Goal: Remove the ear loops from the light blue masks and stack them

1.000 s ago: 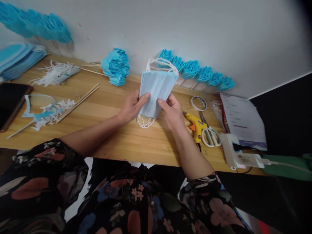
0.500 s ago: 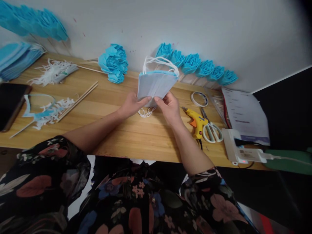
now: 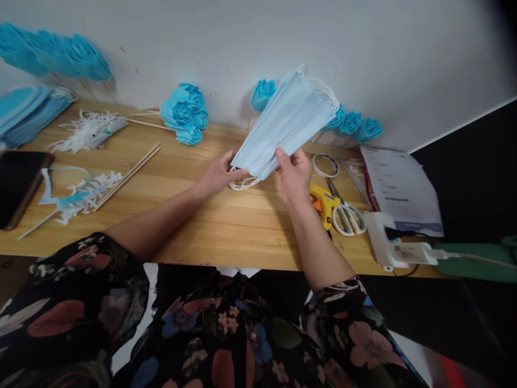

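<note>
A small stack of light blue face masks (image 3: 285, 124) is tilted up over the table, its far end leaning to the right. White ear loops stick out at its top and bottom ends. My left hand (image 3: 220, 173) pinches the lower left corner, thumb in front. On the right edge, my right hand (image 3: 294, 172) grips the stack with its thumb on the front face and its fingers behind. Behind the masks, a row of blue mask-fabric flowers (image 3: 349, 123) on sticks leans on the wall, partly covered.
A yellow glue gun (image 3: 328, 203), scissors (image 3: 348, 215) and a tape roll (image 3: 325, 165) lie right, by a power strip (image 3: 379, 242). Left are a blue flower bunch (image 3: 186, 113), wooden sticks (image 3: 129, 175), white strips (image 3: 91, 129), a phone (image 3: 22, 186) and more masks (image 3: 34, 113).
The mask stack has turned from upright to slanting right and now shows its broad blue face. My right hand has shifted a little right along with it.
</note>
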`<state>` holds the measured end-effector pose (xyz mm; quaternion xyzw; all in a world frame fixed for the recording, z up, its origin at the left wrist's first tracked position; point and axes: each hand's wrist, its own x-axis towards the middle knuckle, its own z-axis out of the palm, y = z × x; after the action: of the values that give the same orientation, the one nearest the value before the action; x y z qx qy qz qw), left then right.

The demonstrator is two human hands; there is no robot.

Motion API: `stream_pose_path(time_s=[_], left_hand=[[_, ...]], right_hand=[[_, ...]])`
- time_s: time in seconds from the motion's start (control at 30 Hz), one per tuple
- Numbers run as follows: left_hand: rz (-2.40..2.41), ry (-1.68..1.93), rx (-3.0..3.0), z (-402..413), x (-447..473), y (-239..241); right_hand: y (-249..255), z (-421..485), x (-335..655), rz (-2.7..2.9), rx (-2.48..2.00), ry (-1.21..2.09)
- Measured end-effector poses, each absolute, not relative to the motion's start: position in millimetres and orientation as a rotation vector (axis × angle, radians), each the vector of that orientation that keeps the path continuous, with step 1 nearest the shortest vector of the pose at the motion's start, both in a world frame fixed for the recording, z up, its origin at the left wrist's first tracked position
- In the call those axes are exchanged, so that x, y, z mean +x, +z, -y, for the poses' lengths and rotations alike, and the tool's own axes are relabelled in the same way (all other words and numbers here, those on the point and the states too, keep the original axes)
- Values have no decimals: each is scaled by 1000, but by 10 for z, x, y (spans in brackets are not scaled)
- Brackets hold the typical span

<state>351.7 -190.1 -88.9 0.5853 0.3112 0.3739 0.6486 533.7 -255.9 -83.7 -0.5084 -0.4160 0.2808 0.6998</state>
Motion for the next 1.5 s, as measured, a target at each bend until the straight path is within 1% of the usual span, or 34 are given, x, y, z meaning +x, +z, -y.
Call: stream_pose_path(time_s=[0.2,0.33,0.6,0.9,1.03,1.2,1.27,1.33,1.43,1.5], left_hand=[[-572,828,977,1923,3486,-816],[-554,798,880,1930,3444,-741],[-657,706,1133,1912,3486,-820],[-788,770,1366,1940,3432,-780],[-773,765,1346,1981,3409,-665],[-815,737,1306,2171,3272,-388],[-891,665,1215,2244,3182,-331],[-1012,577,1092,2280,3098,-332],[-1134,462,1001,2261,3023,-389],[-1174,410,1008,2219,3013,-419]], right_hand=[[-893,2465,5487,735,-1119,639],[-961,2417,5539,675,-1125,668],[-963,2399,5527,626,-1095,686],[-960,2386,5408,564,-1106,799],[-894,2410,5354,514,-1047,840],[-833,2459,5246,550,-954,928],[-850,2479,5186,576,-1053,994],[-885,2500,5130,638,-1265,1033],[-928,2525,5069,892,-1587,866],[-911,2531,5046,1018,-1709,755]])
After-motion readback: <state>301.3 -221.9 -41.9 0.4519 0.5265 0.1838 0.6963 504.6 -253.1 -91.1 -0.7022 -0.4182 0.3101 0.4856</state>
